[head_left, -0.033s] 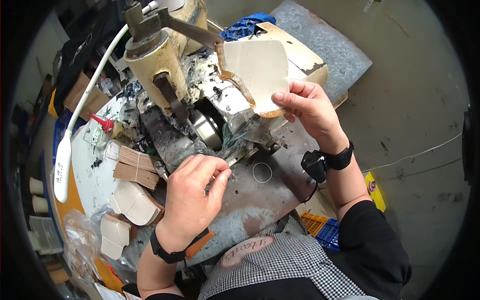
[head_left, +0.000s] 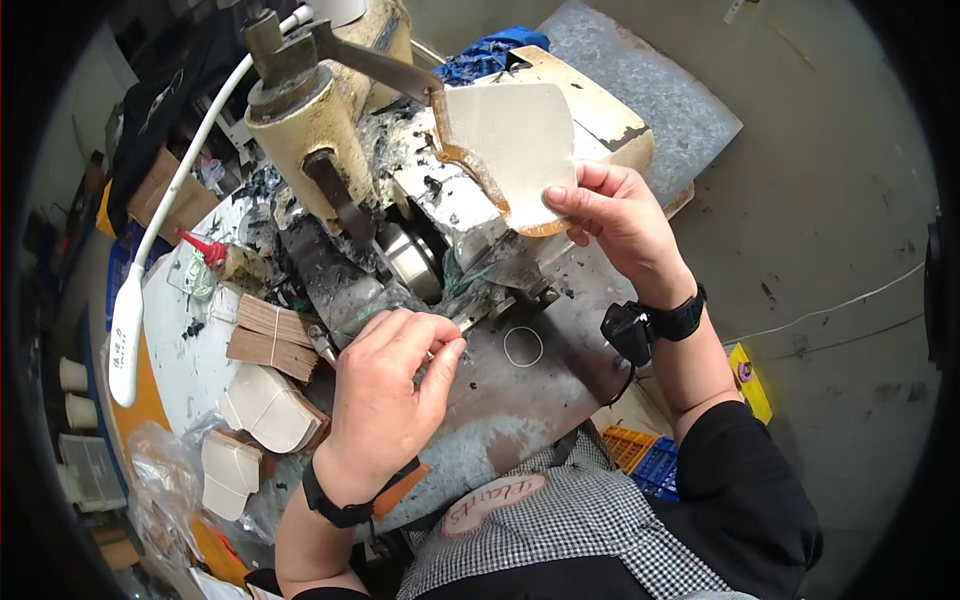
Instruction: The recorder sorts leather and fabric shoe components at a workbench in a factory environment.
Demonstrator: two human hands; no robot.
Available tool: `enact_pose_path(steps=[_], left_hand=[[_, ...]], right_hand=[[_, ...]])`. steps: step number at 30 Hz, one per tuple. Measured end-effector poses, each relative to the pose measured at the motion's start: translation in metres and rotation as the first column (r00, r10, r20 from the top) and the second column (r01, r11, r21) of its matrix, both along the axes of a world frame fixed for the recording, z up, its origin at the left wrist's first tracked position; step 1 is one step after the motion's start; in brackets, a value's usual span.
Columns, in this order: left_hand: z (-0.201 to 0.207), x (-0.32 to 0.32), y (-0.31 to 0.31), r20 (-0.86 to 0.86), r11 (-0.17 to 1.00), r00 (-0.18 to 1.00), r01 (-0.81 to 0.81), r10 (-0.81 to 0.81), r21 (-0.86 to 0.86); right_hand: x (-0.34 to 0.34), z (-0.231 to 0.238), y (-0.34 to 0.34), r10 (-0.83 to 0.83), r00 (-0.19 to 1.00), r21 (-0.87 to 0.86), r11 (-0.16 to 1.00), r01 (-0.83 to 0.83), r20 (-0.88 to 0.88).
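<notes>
Leather piece [head_left: 520, 150]: cream, brown-edged, up at 12 o'clock against the machine [head_left: 330, 130]
Right hand [head_left: 615, 215]: pinching its lower edge
Left hand [head_left: 385, 395]: curled loosely, empty-looking, over worktable [head_left: 520, 400]
Rubber band [head_left: 523, 346]: 3 o'clock of left hand

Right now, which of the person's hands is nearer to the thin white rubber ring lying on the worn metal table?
The left hand. Its fingertips sit just left of the thin white rubber ring, while the right hand is raised above it, pinching a cream leather piece at the machine.

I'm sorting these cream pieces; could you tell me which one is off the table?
The cream piece pinched in the right hand, held at the machine; the others lie stacked.
</notes>
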State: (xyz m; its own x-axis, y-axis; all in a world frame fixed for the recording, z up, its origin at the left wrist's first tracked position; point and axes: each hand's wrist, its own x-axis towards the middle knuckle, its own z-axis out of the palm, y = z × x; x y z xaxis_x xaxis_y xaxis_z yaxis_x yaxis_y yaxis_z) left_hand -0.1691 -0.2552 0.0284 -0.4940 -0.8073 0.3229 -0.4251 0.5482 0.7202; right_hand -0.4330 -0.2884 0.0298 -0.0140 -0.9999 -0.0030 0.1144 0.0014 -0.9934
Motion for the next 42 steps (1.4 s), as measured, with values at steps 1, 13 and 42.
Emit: enact_pose_path(steps=[1,13,42], left_hand=[[0.001,-0.003,-0.001,0.002,1.0,1.0,0.003,-0.003,-0.005],[-0.004,-0.084,-0.064,0.009,0.914,0.992,-0.114,0.128,-0.39],[-0.011,-0.119,-0.086,0.432,0.811,0.836,-0.026,0.338,-0.584]], right_hand=[[-0.001,-0.002,0.0,-0.015,1.0,0.019,1.0,0.015,0.015],[-0.048,-0.009,-0.014,-0.323,0.929,-0.063,0.939,0.339,0.183],[-0.069,-0.087,0.121,-0.279,0.609,-0.081,0.94,0.332,-0.742]])
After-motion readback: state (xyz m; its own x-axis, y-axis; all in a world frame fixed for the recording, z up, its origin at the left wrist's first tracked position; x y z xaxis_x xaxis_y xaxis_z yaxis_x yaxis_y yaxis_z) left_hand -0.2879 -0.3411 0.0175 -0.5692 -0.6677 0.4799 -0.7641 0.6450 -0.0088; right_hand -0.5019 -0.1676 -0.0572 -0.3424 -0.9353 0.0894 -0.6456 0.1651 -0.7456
